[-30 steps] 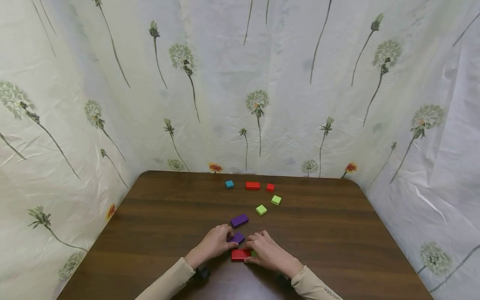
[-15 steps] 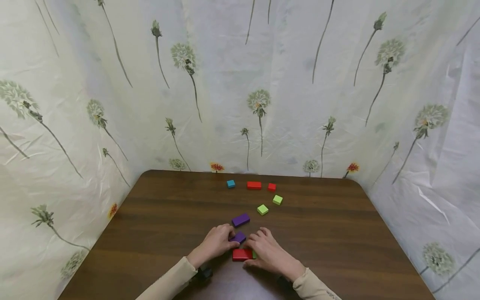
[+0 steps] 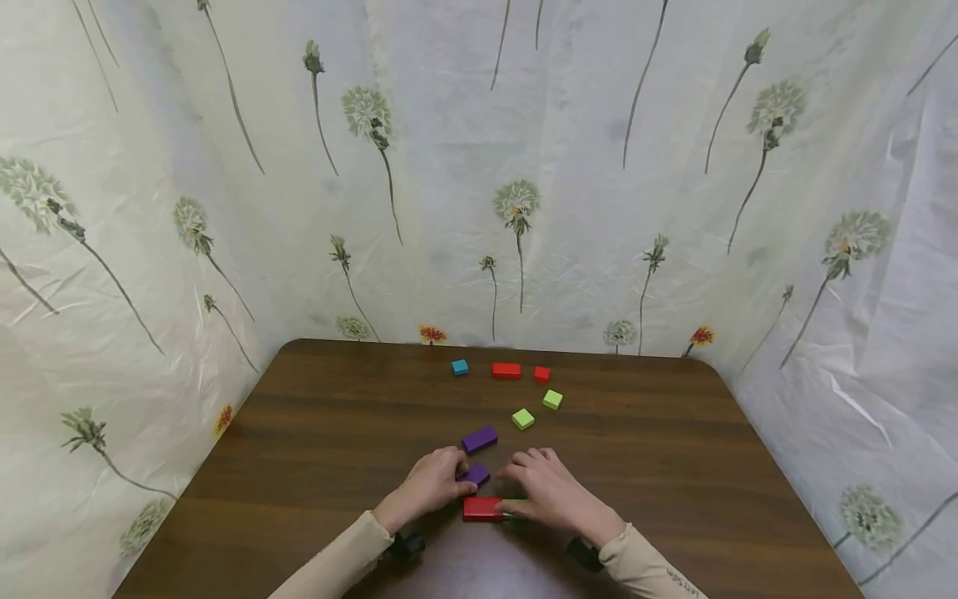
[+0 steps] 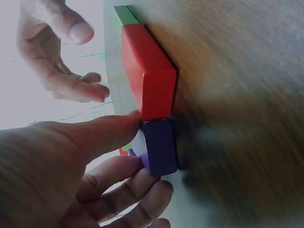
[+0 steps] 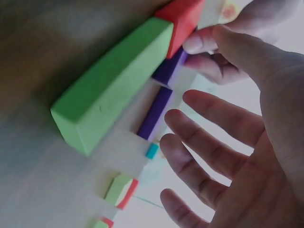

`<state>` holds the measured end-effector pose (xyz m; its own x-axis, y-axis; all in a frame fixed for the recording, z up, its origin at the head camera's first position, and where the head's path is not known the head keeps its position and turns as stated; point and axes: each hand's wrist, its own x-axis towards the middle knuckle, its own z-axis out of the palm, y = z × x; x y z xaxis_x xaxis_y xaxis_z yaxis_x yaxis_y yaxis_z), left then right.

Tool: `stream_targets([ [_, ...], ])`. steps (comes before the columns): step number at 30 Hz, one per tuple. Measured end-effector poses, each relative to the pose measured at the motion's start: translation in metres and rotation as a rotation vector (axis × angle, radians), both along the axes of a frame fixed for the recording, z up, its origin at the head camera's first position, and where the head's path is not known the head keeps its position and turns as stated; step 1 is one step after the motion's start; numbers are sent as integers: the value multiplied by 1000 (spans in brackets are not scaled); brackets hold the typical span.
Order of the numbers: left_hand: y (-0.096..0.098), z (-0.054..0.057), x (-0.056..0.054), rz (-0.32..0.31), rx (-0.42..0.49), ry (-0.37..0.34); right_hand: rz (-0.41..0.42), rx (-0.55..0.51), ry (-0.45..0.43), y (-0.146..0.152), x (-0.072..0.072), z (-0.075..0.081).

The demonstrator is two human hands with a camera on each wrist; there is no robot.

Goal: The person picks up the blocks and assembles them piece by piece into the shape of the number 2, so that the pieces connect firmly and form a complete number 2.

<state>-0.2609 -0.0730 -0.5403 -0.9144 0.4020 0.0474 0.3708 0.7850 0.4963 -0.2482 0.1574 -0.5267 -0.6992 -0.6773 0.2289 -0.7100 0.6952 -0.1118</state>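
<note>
My left hand (image 3: 427, 484) pinches a purple block (image 3: 476, 475) between thumb and fingers, low on the table. In the left wrist view that purple block (image 4: 160, 147) stands right beside the end of a red block (image 4: 145, 71), with the thumb tip at their joint. A long green block (image 5: 111, 78) continues the line from the red block's other end; in the head view my right hand mostly covers it. My right hand (image 3: 560, 497) hovers over the green block, fingers spread and relaxed, holding nothing.
A second purple block (image 3: 480, 439) lies just beyond the hands. Farther back are two light green blocks (image 3: 523, 418), a long red block (image 3: 506, 370), a small red block (image 3: 542, 374) and a blue block (image 3: 460, 367). A flowered curtain (image 3: 449, 208) surrounds the brown table (image 3: 322, 433).
My right hand has let go of the red and green blocks, lifting and drawing away to the right with its fingers opening. The left hand keeps its hold on the purple block.
</note>
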Motion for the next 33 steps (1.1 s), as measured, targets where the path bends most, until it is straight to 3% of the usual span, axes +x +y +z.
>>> stream_targets([
  [18, 0, 2, -1, 0, -6, 0, -133, -48, -104, 22, -39, 29],
  [27, 1, 1, -1, 3, -13, 6, -94, -66, -96, 29, -68, 28],
  [33, 1, -1, -1, 5, -3, 2, -88, -96, -125, 26, -79, 22],
])
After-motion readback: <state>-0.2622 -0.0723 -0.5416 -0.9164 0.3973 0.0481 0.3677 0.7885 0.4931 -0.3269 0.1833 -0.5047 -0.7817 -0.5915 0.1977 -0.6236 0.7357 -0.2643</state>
